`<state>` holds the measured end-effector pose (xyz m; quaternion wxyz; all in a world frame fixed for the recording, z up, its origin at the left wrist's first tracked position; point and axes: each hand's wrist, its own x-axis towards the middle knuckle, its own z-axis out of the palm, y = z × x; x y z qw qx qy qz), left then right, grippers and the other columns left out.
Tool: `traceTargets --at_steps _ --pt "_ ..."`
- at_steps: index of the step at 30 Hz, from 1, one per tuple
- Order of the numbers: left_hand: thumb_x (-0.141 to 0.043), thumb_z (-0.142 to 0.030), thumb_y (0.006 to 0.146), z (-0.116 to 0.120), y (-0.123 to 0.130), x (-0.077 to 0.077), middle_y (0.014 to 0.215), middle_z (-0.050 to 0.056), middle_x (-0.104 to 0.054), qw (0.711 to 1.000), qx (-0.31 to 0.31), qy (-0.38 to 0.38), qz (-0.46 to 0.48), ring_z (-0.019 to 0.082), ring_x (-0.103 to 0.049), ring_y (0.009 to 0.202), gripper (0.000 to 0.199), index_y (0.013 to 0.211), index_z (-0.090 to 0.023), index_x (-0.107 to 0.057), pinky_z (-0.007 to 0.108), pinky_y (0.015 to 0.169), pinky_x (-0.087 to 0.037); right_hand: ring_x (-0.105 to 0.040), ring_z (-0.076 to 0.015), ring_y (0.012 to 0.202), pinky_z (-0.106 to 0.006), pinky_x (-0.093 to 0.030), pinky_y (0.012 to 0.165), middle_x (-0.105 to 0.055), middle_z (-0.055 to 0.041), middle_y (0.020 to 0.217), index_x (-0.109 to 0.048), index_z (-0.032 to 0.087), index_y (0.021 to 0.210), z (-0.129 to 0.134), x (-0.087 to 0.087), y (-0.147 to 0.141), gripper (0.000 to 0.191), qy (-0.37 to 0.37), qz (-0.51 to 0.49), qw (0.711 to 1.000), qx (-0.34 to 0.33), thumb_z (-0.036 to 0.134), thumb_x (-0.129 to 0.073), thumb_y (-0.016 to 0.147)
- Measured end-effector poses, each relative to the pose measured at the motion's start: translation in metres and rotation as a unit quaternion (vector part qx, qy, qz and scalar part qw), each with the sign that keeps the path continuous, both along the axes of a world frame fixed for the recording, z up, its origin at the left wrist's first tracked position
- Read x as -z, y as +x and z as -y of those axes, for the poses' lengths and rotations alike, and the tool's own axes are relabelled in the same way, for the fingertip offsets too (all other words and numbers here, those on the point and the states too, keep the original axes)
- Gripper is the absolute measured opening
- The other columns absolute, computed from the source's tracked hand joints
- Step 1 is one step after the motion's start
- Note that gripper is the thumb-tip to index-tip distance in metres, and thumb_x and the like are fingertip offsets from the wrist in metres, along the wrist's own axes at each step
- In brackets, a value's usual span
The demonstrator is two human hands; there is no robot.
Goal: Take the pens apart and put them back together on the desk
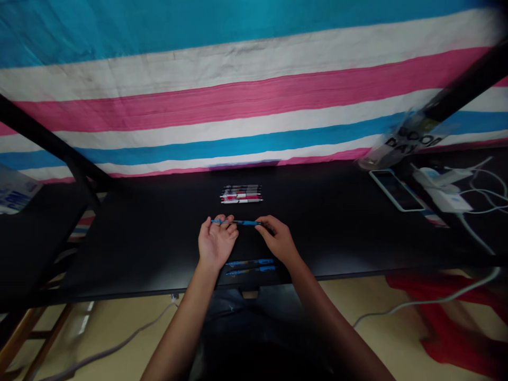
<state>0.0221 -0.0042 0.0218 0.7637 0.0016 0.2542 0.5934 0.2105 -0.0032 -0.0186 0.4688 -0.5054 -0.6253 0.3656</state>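
A blue pen [246, 223] is held level above the black table [159, 233]. My right hand [277, 236] pinches its right end between thumb and fingers. My left hand [218, 241] is turned palm up, and the pen's left end lies across its fingers, near the thumb tip. Beyond the hands, several pens [241, 194] with black, white and red parts lie side by side in a row. Two more blue pens [251, 269] rest near the table's front edge, between my forearms.
At the right are a phone [397, 190], a clear bottle [400, 140] and a white power strip [440, 190] with cables. Dark metal posts slant at both sides. A plastic package [18, 190] sits far left, a red stool [448, 323] lower right.
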Motion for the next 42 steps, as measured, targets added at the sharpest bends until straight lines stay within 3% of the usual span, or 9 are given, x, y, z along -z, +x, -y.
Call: traceTargets --at_steps 4,13,19,28,35,42 --pt "-0.039 -0.039 0.101 0.0004 -0.0001 -0.0002 0.092 0.014 -0.063 1.0 0.007 0.002 -0.012 0.017 -0.053 0.069 0.04 0.083 -0.013 -0.063 0.026 0.058 -0.045 -0.064 -0.0185 0.078 -0.031 -0.049 0.073 -0.068 -0.0039 0.087 -0.071 0.021 0.094 0.0007 -0.0023 0.0 0.011 0.0 0.002 1.0 -0.001 0.028 -0.062 0.091" --pt "-0.05 -0.026 0.095 0.0021 0.0002 0.0037 0.081 0.006 -0.052 0.998 0.023 0.052 0.03 0.012 -0.045 0.062 0.023 0.075 -0.016 -0.052 0.023 0.056 -0.041 -0.065 -0.0191 0.081 -0.031 -0.05 0.075 -0.07 -0.0043 0.089 -0.071 0.021 0.095 0.0011 -0.0027 0.0002 0.012 -0.005 -0.007 1.0 -0.004 0.029 -0.063 0.091" --pt "-0.052 -0.032 0.094 0.0024 -0.0001 0.005 0.085 0.007 -0.055 0.998 0.025 0.05 0.007 0.013 -0.047 0.064 0.023 0.078 -0.016 -0.055 0.023 0.055 -0.041 -0.065 -0.0194 0.08 -0.032 -0.05 0.075 -0.07 -0.004 0.087 -0.07 0.021 0.094 0.0011 -0.0007 0.0004 0.014 -0.022 -0.019 1.0 0.0 0.032 -0.063 0.091" --pt "-0.054 -0.026 0.094 0.0037 0.001 0.0018 0.079 0.004 -0.052 0.999 0.016 0.046 0.019 0.011 -0.043 0.059 0.016 0.08 -0.017 -0.055 0.022 0.054 -0.039 -0.066 -0.0196 0.08 -0.032 -0.05 0.075 -0.07 -0.0041 0.088 -0.07 0.021 0.095 0.0009 0.0006 0.0007 0.015 -0.038 -0.035 0.999 -0.002 0.033 -0.063 0.09" --pt "-0.051 -0.036 0.096 0.0043 -0.0003 0.003 0.084 0.008 -0.055 0.999 0.017 0.044 0.002 0.013 -0.047 0.063 0.027 0.081 -0.015 -0.059 0.024 0.055 -0.041 -0.065 -0.0191 0.079 -0.031 -0.05 0.074 -0.069 -0.0039 0.086 -0.07 0.02 0.093 0.001 -0.0007 0.0005 0.015 -0.032 -0.026 0.999 0.001 0.033 -0.063 0.09" --pt "-0.055 -0.029 0.094 0.0043 0.0 0.0029 0.081 0.005 -0.052 0.998 0.02 0.057 0.017 0.011 -0.044 0.06 0.017 0.083 -0.017 -0.057 0.022 0.054 -0.039 -0.065 -0.0193 0.077 -0.031 -0.05 0.072 -0.07 -0.0038 0.085 -0.07 0.02 0.094 0.0017 -0.0024 0.0003 0.015 -0.034 -0.025 0.999 0.003 0.034 -0.064 0.09"
